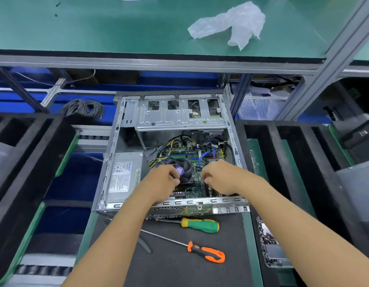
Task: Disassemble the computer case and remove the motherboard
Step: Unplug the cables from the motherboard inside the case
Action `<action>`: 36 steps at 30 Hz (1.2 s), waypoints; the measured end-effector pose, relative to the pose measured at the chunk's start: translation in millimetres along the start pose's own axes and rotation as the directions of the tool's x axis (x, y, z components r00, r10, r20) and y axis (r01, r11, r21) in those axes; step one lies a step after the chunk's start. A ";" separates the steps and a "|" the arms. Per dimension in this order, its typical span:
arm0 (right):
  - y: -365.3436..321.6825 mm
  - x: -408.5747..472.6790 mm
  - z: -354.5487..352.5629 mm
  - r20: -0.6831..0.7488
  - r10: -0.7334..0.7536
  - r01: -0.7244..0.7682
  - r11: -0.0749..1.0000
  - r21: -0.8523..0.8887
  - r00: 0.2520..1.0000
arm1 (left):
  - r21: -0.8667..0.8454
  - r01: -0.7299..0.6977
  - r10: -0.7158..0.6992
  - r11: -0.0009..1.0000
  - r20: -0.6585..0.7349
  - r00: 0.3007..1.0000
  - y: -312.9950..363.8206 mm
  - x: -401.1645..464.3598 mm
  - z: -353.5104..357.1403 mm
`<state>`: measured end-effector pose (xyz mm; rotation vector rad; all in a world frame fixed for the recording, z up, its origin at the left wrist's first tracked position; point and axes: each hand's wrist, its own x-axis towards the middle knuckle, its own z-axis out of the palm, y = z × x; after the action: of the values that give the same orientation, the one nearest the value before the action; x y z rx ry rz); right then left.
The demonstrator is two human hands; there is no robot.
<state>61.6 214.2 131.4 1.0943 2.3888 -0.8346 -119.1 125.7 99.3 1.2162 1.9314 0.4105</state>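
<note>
An open grey computer case (114,154) lies flat in front of me, its side panel off. Inside sits the green motherboard (197,177) with a black CPU fan (184,169), coloured cables and a silver power supply (124,176) on the left. Both hands reach into the case over its near rim. My left hand (164,181) has its fingers curled at the fan's near left corner. My right hand (219,176) has its fingers curled over the board to the right of the fan. What either hand holds is hidden.
A green-handled screwdriver (200,224) and an orange-handled screwdriver (207,252) lie on the black mat (179,272) before the case. Black foam trays (30,162) flank the case. A tray of screws (270,245) is at right, a plastic bag (233,23) on the green shelf.
</note>
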 end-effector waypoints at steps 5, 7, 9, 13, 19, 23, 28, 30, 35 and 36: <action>-2.5 25.2 1.7 0.042 0.126 -0.112 0.965 -0.237 0.991 | -0.005 -0.111 0.110 0.994 -0.095 0.989 9.4 13.1 3.9; -0.2 28.8 3.4 0.020 0.111 -0.103 0.961 -0.255 0.994 | 0.080 -0.149 0.159 0.986 -0.132 0.978 14.9 22.7 8.9; 0.5 29.9 8.2 0.040 0.107 -0.092 0.957 -0.275 0.993 | 0.190 -0.148 0.183 0.971 -0.181 0.966 18.9 33.3 12.6; 2.6 33.1 16.8 0.026 0.138 -0.125 0.952 -0.278 0.990 | 0.289 -0.086 0.155 0.954 -0.223 0.962 24.1 55.3 16.2; 8.5 41.5 25.8 -0.025 0.123 -0.126 0.976 -0.176 0.992 | 0.294 -0.097 0.141 0.951 -0.132 0.981 36.9 82.5 22.6; 8.8 48.5 28.0 -0.101 0.203 -0.203 0.979 0.007 0.974 | 0.267 -0.066 0.102 0.961 -0.124 0.987 42.7 95.5 28.1; 10.6 54.5 28.1 -0.184 0.240 -0.234 0.971 0.056 0.953 | 0.193 -0.070 0.099 0.979 -0.145 0.984 40.0 104.1 25.7; 10.3 57.2 29.4 -0.155 0.246 -0.239 0.969 0.063 0.957 | 0.127 -0.089 0.108 0.988 -0.155 0.982 36.6 104.8 24.8; 11.1 60.5 19.0 -0.370 0.411 -0.168 0.826 0.539 0.833 | -0.013 -0.155 0.147 0.988 -0.236 0.961 38.2 104.5 23.8; 11.0 60.8 15.0 -0.342 0.499 -0.127 0.691 0.712 0.797 | -0.076 -0.169 0.146 0.983 -0.245 0.959 39.5 104.5 23.6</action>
<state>33.6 243.5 82.3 2.2132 2.1653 -1.4624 -99.9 231.9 62.0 1.3107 1.9940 0.7557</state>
